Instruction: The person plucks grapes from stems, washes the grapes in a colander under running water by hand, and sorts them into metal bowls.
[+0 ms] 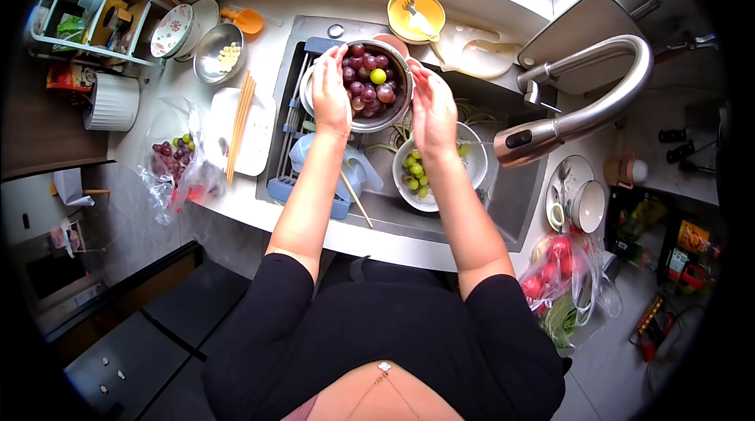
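Observation:
A metal bowl (376, 127) of dark red grapes (363, 79) is over the sink's back left part, with one yellow-green grape (378, 75) on top. My left hand (332, 98) presses along its left side, fingers together and pointing away from me. On the right side, my right hand (434, 106) has its fingertips at the rim. Between them the two hands hold the bowl; its underside is hidden. Nearer me, partly behind my right forearm, a white colander-like bowl (474, 155) in the sink contains green grapes (414, 171).
A steel faucet (582, 118) arches in from the right. Left of the sink (515, 212) are a white tray (263, 126) with chopsticks (240, 126), a bag of grapes (173, 157) and a small metal bowl (206, 59). A yellow bowl (434, 8) stands behind; bagged produce (558, 264) sits front right.

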Tool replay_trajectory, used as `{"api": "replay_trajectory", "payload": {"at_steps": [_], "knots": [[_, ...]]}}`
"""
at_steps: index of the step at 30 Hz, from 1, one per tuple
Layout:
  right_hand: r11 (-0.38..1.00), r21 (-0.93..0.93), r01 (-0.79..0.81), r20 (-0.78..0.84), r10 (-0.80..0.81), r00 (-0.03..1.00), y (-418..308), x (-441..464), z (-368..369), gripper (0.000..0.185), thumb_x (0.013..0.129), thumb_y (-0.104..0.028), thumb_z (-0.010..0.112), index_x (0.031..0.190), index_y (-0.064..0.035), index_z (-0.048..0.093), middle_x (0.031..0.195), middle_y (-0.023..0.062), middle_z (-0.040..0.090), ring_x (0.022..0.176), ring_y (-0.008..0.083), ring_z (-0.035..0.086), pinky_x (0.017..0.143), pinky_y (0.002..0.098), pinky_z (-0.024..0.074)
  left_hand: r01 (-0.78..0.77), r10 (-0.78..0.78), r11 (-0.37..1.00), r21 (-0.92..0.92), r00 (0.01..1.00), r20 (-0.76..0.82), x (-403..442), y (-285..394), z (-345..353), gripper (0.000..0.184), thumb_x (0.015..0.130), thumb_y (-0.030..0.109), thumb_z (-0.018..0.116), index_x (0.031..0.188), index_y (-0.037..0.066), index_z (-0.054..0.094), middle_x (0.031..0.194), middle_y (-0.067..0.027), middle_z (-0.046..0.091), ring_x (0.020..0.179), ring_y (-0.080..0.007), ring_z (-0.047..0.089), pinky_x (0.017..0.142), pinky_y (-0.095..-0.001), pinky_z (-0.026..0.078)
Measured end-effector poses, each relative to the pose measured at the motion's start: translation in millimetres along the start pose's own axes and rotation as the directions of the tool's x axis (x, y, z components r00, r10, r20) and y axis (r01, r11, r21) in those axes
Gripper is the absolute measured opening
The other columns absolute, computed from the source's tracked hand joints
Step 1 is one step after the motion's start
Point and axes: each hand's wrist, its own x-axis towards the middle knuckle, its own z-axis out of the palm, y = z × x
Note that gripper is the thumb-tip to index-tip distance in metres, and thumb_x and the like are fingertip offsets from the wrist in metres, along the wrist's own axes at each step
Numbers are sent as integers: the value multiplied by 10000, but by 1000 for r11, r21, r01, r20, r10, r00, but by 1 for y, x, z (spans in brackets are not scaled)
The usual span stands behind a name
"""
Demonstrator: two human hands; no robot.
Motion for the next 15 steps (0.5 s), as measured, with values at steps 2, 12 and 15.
{"api": "replay_trajectory", "payload": {"at_steps": [2, 12, 15], "knots": [[978, -205, -44, -59, 32, 998, -21, -14, -36, 230, 938, -162, 483, 1097, -3, 534, 1109, 107, 583, 1055, 183, 548, 957, 319, 418, -17, 17, 1000, 2, 999, 38, 4, -5, -7, 324, 992, 208, 321, 1207, -7, 434, 1246, -157, 496, 1219, -214, 430, 1069, -332, 267], [-481, -874, -64, -328, 488, 809, 49, -78, -219, 562, 687, -349, 733, 1095, -2, 562, 1026, 167, 579, 962, 341, 574, 849, 399, 476, -209, 201, 970, 121, 977, 75, -23, 18, 11, 265, 959, 124, 373, 1186, -4, 421, 1146, -155, 512, 1108, -236, 499, 978, -372, 390], [-664, -739, -114, -465, 380, 800, 67, -81, -190, 663, 661, -435, 746, 1130, -12, 543, 1231, 144, 468, 1130, 344, 470, 895, 380, 466, -299, 187, 865, 402, 937, 296, -66, 23, 24, 209, 933, 87, 426, 1103, -15, 493, 1116, -131, 516, 990, -193, 540, 908, -320, 430]]}}
